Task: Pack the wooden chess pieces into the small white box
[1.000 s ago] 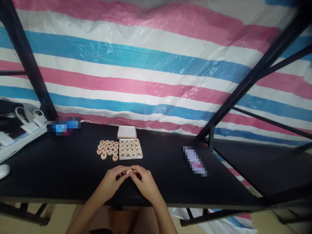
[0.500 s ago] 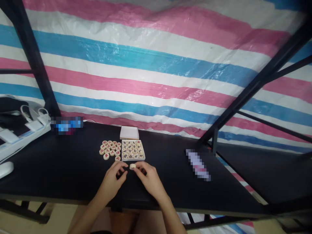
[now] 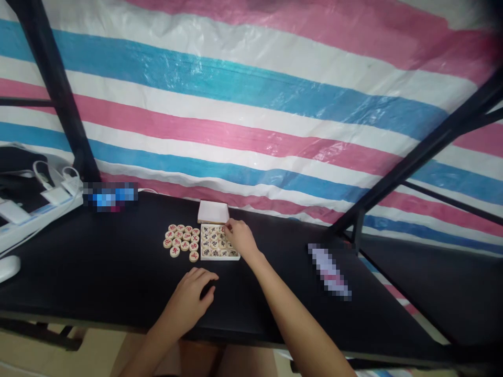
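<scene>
Black table [image 3: 129, 272], right hand [image 3: 240, 239] moved over box [image 3: 220, 258]

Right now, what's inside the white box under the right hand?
Inside the white box are rows of round pieces, mostly marked in black. The right hand covers the back right corner, hiding whatever lies there; anything beneath the pieces is also covered.
</scene>
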A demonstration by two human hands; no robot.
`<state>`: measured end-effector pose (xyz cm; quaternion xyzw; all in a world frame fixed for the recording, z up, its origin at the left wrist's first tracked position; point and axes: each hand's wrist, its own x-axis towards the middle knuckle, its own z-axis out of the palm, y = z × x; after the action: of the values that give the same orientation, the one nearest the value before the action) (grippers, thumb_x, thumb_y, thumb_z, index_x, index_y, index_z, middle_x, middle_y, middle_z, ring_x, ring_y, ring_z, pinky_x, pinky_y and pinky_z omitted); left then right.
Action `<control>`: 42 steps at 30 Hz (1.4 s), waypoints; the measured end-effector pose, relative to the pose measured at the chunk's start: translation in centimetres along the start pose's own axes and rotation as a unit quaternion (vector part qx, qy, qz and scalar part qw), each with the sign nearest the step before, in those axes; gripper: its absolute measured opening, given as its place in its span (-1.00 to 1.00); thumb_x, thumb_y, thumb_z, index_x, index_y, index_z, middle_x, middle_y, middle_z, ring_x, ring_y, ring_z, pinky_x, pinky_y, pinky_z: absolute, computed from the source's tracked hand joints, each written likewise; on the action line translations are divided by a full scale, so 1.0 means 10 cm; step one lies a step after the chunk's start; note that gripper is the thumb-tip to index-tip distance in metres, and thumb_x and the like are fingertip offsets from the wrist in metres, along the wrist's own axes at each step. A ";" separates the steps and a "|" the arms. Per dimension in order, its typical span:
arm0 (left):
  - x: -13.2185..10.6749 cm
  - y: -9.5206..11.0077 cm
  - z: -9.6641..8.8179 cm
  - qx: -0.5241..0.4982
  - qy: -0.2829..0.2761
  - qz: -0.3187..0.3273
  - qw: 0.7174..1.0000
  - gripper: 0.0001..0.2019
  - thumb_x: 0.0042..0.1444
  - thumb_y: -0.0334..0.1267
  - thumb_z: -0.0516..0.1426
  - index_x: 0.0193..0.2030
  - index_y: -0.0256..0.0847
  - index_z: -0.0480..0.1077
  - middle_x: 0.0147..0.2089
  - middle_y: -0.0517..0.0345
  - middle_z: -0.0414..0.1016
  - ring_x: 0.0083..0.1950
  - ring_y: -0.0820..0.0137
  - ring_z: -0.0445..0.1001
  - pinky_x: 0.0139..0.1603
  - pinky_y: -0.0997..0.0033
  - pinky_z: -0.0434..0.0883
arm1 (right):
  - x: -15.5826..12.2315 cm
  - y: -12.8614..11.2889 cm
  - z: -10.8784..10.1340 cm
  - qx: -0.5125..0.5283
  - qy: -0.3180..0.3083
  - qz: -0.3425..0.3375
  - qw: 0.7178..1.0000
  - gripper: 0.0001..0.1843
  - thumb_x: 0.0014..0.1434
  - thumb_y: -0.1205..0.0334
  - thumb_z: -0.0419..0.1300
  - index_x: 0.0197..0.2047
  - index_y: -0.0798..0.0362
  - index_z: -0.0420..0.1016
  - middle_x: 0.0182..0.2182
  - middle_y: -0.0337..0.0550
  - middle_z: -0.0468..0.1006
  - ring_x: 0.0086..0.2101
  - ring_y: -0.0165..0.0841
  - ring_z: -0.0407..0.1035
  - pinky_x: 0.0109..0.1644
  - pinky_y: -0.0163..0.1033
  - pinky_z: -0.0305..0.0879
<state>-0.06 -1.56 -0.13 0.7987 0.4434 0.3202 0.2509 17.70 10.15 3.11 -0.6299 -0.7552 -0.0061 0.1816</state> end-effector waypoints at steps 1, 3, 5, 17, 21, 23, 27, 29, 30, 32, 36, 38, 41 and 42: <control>0.00 0.00 0.00 -0.003 -0.001 -0.001 1.000 -0.76 0.11 -0.42 0.04 -0.13 -0.11 0.43 -0.18 0.13 0.51 -0.12 0.28 0.40 -0.05 0.24 0.35 | -0.01 -0.01 0.01 -0.013 0.005 0.004 1.000 -0.82 0.24 0.27 0.04 -0.27 0.08 0.45 -0.32 -0.04 0.54 -0.23 -0.26 0.37 -0.20 -0.27 0.16; 0.00 0.00 0.00 -0.007 -0.004 -0.002 1.000 -0.77 0.11 -0.42 0.04 -0.14 -0.11 0.43 -0.19 0.13 0.51 -0.12 0.28 0.40 -0.06 0.24 0.34 | -0.03 -0.03 0.03 -0.035 0.015 0.011 0.999 -0.80 0.26 0.26 0.01 -0.26 0.09 0.44 -0.27 0.00 0.51 -0.19 -0.23 0.33 -0.17 -0.24 0.14; 0.00 0.00 0.00 -0.007 -0.009 -0.001 1.000 -0.77 0.10 -0.41 0.04 -0.16 -0.11 0.44 -0.19 0.12 0.51 -0.13 0.28 0.40 -0.07 0.25 0.34 | -0.05 -0.04 0.06 -0.051 0.022 0.018 0.998 -0.79 0.28 0.25 -0.01 -0.26 0.10 0.43 -0.24 0.01 0.49 -0.18 -0.23 0.32 -0.16 -0.22 0.14; -0.01 0.02 -0.02 -0.002 -0.024 0.000 1.000 -0.80 0.12 -0.41 0.04 -0.20 -0.11 0.44 -0.22 0.15 0.51 -0.14 0.29 0.40 -0.08 0.27 0.32 | -0.05 -0.03 0.01 -0.059 0.023 -0.020 0.998 -0.78 0.28 0.25 -0.02 -0.21 0.08 0.43 -0.27 -0.04 0.48 -0.21 -0.24 0.30 -0.18 -0.24 0.14; 0.00 0.04 -0.04 0.000 -0.030 0.001 1.000 -0.81 0.12 -0.41 0.04 -0.21 -0.11 0.44 -0.22 0.16 0.52 -0.15 0.29 0.41 -0.10 0.29 0.32 | -0.16 0.02 0.02 -0.045 -0.019 -0.071 0.996 -0.81 0.21 0.35 0.04 -0.19 0.02 0.47 -0.25 -0.12 0.50 -0.23 -0.31 0.32 -0.17 -0.29 0.16; 0.00 0.05 -0.04 0.003 -0.034 -0.001 0.999 -0.81 0.12 -0.41 0.04 -0.22 -0.11 0.44 -0.23 0.16 0.51 -0.15 0.29 0.41 -0.09 0.29 0.32 | -0.21 0.03 0.04 -0.046 -0.028 -0.080 0.995 -0.78 0.20 0.37 0.05 -0.17 0.01 0.49 -0.21 -0.11 0.50 -0.22 -0.30 0.32 -0.15 -0.28 0.17; 0.00 0.06 -0.04 0.009 -0.033 -0.001 0.999 -0.81 0.13 -0.41 0.04 -0.22 -0.12 0.44 -0.23 0.16 0.51 -0.15 0.30 0.40 -0.08 0.28 0.31 | -0.24 0.03 0.04 -0.049 -0.031 -0.080 0.995 -0.71 0.19 0.42 0.03 -0.10 0.02 0.48 -0.17 -0.07 0.49 -0.17 -0.28 0.30 -0.10 -0.25 0.17; 0.00 0.06 -0.04 0.010 -0.033 -0.001 0.999 -0.81 0.13 -0.42 0.04 -0.21 -0.12 0.44 -0.23 0.16 0.51 -0.15 0.30 0.40 -0.07 0.28 0.32 | -0.22 0.02 0.03 -0.049 -0.029 -0.081 0.995 -0.68 0.18 0.44 0.03 -0.04 0.02 0.46 -0.15 -0.06 0.47 -0.15 -0.27 0.28 -0.07 -0.25 0.17; -0.01 0.06 -0.04 0.011 -0.034 -0.002 0.999 -0.80 0.13 -0.42 0.03 -0.21 -0.12 0.44 -0.23 0.16 0.51 -0.15 0.30 0.40 -0.08 0.28 0.32 | -0.21 0.02 0.01 -0.049 -0.029 -0.084 0.995 -0.65 0.17 0.45 0.03 -0.02 0.02 0.45 -0.13 -0.06 0.46 -0.15 -0.27 0.27 -0.06 -0.24 0.17; -0.01 0.06 -0.05 0.013 -0.038 -0.003 0.999 -0.80 0.14 -0.42 0.03 -0.20 -0.13 0.44 -0.23 0.16 0.50 -0.15 0.31 0.40 -0.09 0.29 0.32 | -0.19 0.02 0.00 -0.052 -0.034 -0.091 0.994 -0.62 0.16 0.46 0.03 0.01 0.00 0.43 -0.11 -0.07 0.44 -0.14 -0.26 0.26 -0.06 -0.23 0.17; -0.01 0.07 -0.05 0.015 -0.038 -0.002 0.999 -0.80 0.15 -0.42 0.02 -0.21 -0.13 0.44 -0.23 0.16 0.50 -0.14 0.31 0.40 -0.08 0.29 0.32 | -0.18 0.01 0.00 -0.063 -0.043 -0.095 0.993 -0.63 0.15 0.45 0.05 0.00 -0.01 0.45 -0.11 -0.06 0.44 -0.16 -0.24 0.26 -0.09 -0.22 0.19; 0.00 0.07 -0.05 0.016 -0.037 -0.001 0.999 -0.80 0.14 -0.42 0.02 -0.21 -0.14 0.44 -0.23 0.16 0.51 -0.14 0.30 0.41 -0.08 0.28 0.33 | -0.18 0.00 0.00 -0.065 -0.039 -0.094 0.993 -0.65 0.16 0.43 0.05 -0.02 0.01 0.45 -0.12 -0.04 0.45 -0.16 -0.24 0.27 -0.10 -0.21 0.20; 0.00 0.07 -0.05 0.018 -0.033 0.002 0.999 -0.81 0.14 -0.42 0.02 -0.22 -0.14 0.44 -0.24 0.15 0.51 -0.15 0.31 0.41 -0.09 0.28 0.34 | -0.18 0.02 0.00 -0.065 -0.029 -0.093 0.993 -0.68 0.17 0.41 0.05 -0.02 0.05 0.45 -0.12 -0.02 0.45 -0.16 -0.22 0.27 -0.09 -0.20 0.21; 0.00 0.06 -0.05 0.019 -0.030 0.005 0.999 -0.81 0.14 -0.41 0.02 -0.22 -0.14 0.44 -0.24 0.15 0.51 -0.16 0.31 0.41 -0.09 0.28 0.34 | -0.19 0.03 -0.01 -0.060 -0.024 -0.093 0.994 -0.67 0.17 0.41 0.05 -0.02 0.06 0.45 -0.12 -0.02 0.45 -0.15 -0.22 0.27 -0.09 -0.19 0.22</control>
<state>-0.03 -1.79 0.63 0.8147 0.4378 0.2886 0.2477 18.23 8.43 2.59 -0.5670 -0.8127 -0.0530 0.1237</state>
